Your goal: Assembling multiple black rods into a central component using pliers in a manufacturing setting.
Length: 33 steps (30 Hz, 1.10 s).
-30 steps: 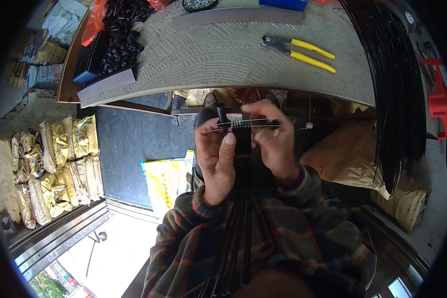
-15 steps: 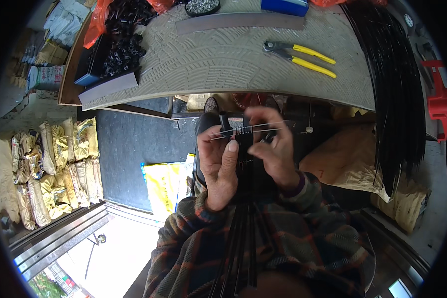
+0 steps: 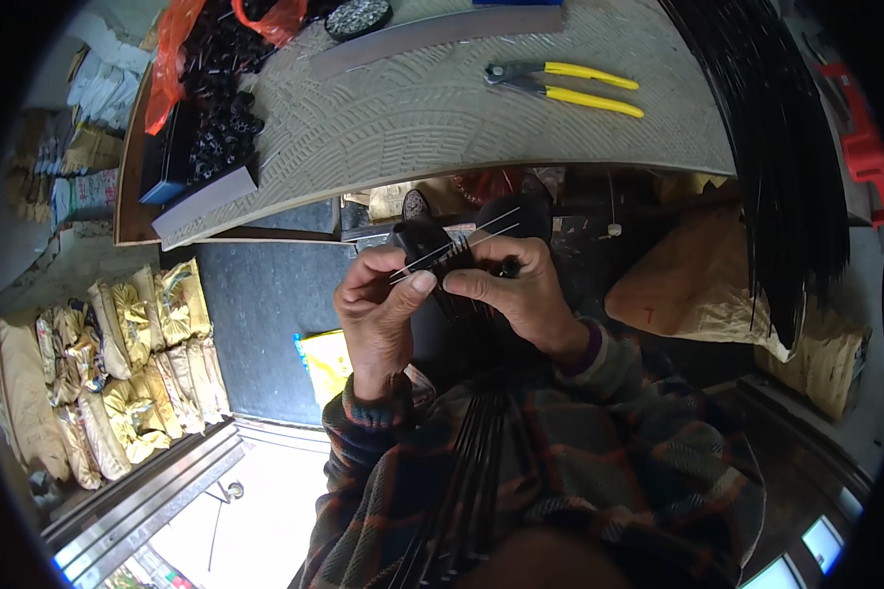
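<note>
Above my lap, my left hand point(image 3: 375, 309) pinches two thin silvery rods point(image 3: 491, 222) between thumb and fingers. They slant up to the right. A dark tube-like piece point(image 3: 417, 239) rises just beyond its fingertips. Several slim black strips point(image 3: 459, 250) are lined up across the rods. Touching these strips from the other side, my right hand point(image 3: 530, 304) has its thumb and forefinger closed together. A small black cylindrical part point(image 3: 510, 266) sits in its curled fingers. More long black strips point(image 3: 471, 442) run from my chest toward the hands; their far ends are hard to make out.
Yellow-handled pliers point(image 3: 565, 88) lie on the textured worktable point(image 3: 442, 123). Small black parts point(image 3: 224, 137) are heaped at its left, near a round dish point(image 3: 359, 18). Long black strips point(image 3: 766, 147) hang over the right edge. Wrapped bundles point(image 3: 118, 363) stand left; a brown paper sack point(image 3: 688, 285) lies right.
My right hand has come inward and down, its fingers closing at the black strips. The rods now tilt more steeply, and my left hand has shifted slightly left. The whole view has turned a little.
</note>
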Each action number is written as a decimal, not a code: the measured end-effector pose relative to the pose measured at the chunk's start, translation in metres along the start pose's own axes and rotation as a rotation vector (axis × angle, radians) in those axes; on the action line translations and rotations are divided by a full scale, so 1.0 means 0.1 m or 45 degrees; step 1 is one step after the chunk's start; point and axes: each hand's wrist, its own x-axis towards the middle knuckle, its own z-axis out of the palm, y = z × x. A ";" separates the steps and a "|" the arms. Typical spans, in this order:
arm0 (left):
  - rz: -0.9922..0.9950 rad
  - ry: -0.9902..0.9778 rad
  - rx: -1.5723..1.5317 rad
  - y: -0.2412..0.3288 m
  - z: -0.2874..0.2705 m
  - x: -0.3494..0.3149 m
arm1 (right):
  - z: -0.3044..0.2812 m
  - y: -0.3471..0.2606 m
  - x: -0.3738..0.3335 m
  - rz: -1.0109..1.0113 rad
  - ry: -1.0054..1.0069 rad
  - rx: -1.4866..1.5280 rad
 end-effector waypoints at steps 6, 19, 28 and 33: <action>0.101 0.022 0.097 -0.08 0.02 -0.04 | 0.07 0.09 -0.01 -0.240 0.112 -0.217; 0.081 0.011 -0.114 -0.17 0.03 -0.07 | 0.10 0.03 -0.05 -0.242 0.041 -0.345; 0.059 -0.010 -0.123 -0.16 -0.06 -0.07 | 0.04 0.03 -0.01 -0.263 -0.081 -0.175; 0.078 -0.008 -0.086 -0.15 -0.05 -0.07 | 0.06 0.05 -0.04 -0.256 -0.019 -0.239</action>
